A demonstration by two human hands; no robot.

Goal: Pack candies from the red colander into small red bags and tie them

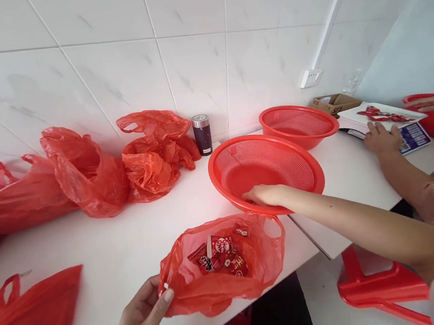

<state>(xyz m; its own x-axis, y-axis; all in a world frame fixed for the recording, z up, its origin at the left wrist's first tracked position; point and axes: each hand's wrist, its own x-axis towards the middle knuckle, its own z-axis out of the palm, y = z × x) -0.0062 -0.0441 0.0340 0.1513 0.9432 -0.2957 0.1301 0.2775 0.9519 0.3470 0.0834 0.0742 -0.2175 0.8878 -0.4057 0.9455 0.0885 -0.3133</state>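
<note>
- Your left hand (137,321) pinches the near edge of a red plastic bag (224,297) between thumb and fingers, low on the table (105,260).
- Your right hand (265,194) reaches across, fingers together, over the rim of a red mesh basket (220,183); you cannot tell whether it holds anything.
- The bag lies open just past your left hand, with red candy packets (218,254) inside. It looks thin, light and slippery, so it should collapse easily; hold it by the rim or a handle (273,227).
- The basket sits under your right hand. It looks light and stiff; take it by the rim.
- Beyond your hands are a second red basket (296,123), a dark tumbler (202,135) and crumpled red bags (83,171).
- To your right, a co-worker's hand (381,139) presses on the table.
</note>
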